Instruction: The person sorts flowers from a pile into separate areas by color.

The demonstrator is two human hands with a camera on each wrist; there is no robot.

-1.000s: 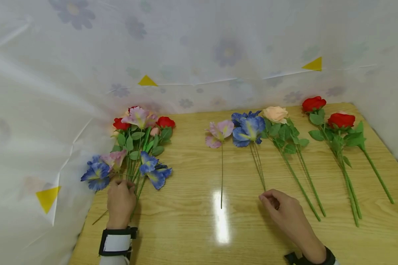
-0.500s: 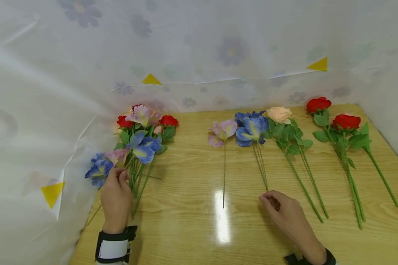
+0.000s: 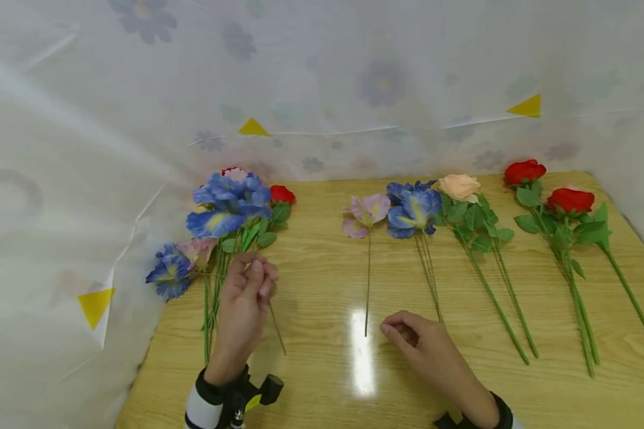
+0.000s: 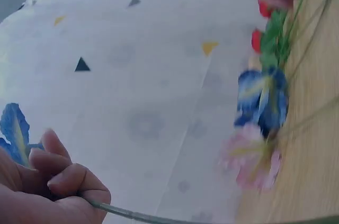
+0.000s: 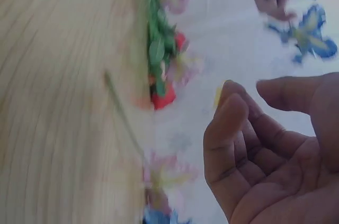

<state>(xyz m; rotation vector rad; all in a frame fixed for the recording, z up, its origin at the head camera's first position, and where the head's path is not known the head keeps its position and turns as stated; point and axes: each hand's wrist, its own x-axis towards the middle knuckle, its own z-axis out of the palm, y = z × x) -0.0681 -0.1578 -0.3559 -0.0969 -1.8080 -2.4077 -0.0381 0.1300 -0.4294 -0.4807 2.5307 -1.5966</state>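
My left hand pinches the thin stem of an artificial blue iris, lifted over the left bunch. The stem's lower end slants out below the fingers. In the head view the raised bloom hides part of the bunch's flowers. My right hand is over the table near the ends of the blue iris stems. Its fingers are loosely bent and, in the right wrist view, the thumb stands apart from them with nothing between.
At left lie a red rose, a pink iris and another blue iris. To the right lie a lilac iris, blue irises, peach roses and red roses. White sheeting surrounds the wooden table.
My left hand has raised the blue iris from the bunch and moved right, turning palm up. My right hand has come away from the blue iris stems, toward the left.
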